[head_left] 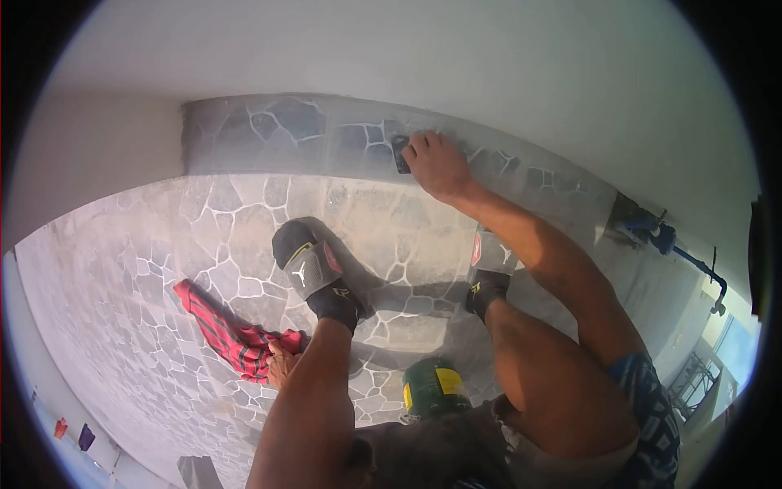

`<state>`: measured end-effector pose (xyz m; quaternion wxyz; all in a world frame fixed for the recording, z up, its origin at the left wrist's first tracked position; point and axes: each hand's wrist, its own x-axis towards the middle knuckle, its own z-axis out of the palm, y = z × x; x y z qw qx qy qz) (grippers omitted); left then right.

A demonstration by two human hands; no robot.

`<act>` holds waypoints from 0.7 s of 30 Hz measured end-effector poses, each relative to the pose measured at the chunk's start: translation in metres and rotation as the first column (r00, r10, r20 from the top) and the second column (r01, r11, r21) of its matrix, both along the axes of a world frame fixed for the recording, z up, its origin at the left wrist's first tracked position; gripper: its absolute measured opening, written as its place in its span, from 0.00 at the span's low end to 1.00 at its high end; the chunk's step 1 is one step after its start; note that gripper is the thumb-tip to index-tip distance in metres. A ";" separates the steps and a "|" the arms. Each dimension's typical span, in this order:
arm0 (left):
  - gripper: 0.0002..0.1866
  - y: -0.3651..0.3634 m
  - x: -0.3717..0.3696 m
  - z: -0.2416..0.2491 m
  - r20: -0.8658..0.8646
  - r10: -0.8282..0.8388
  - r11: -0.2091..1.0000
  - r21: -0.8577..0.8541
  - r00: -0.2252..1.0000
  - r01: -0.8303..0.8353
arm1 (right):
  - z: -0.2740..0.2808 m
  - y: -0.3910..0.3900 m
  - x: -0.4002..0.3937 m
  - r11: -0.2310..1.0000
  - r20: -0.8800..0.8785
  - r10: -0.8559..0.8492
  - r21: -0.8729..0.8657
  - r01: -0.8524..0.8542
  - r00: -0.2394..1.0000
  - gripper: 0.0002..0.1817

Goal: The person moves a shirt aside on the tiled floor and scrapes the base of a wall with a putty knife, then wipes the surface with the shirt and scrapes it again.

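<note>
My right hand (440,167) is stretched out to the strip of stone-patterned tiles (252,138) along the base of the wall. Its fingers are closed on a flat black pad (400,154) that lies against the strip; the palm hides part of the pad. Beside my left shin, my left hand (283,364) grips one end of a red-and-black striped cloth (228,330). The rest of the cloth trails over the floor to the left. White joint lines run between the grey stones on the strip.
My feet, in dark slides (305,259), stand apart on the stone-patterned floor (163,326). A green bucket with a yellow label (432,389) is between my legs. Blue pipework with a tap (664,239) juts from the wall at right. Small red and purple items (86,437) are far left.
</note>
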<state>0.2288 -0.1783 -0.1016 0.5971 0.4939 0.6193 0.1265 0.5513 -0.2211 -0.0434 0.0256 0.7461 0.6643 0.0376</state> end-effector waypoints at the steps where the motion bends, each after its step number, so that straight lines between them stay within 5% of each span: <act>1: 0.31 -0.001 -0.001 -0.001 0.006 0.000 1.000 -0.006 1.000 0.000 | 0.000 0.007 0.004 1.000 0.025 -0.007 0.011 0.007 1.000 0.07; 9: 0.30 0.002 -0.001 -0.004 -0.046 -0.013 0.997 0.074 0.999 0.017 | 0.006 0.041 -0.001 0.996 0.013 -0.090 -0.002 0.090 0.996 0.07; 11: 0.30 0.003 -0.001 0.004 -0.095 -0.036 0.993 0.111 0.995 0.046 | 0.006 0.028 -0.016 1.000 -0.016 -0.004 -0.018 0.003 1.000 0.07; 15: 0.30 0.006 0.007 0.016 -0.377 -0.163 0.915 0.287 0.912 0.283 | 0.005 0.049 -0.008 1.000 0.037 0.025 -0.004 -0.025 0.999 0.08; 21: 0.30 0.004 0.005 0.014 -0.331 -0.163 0.931 0.259 0.929 0.255 | 0.009 0.076 -0.013 0.998 0.021 -0.033 -0.049 0.034 0.999 0.07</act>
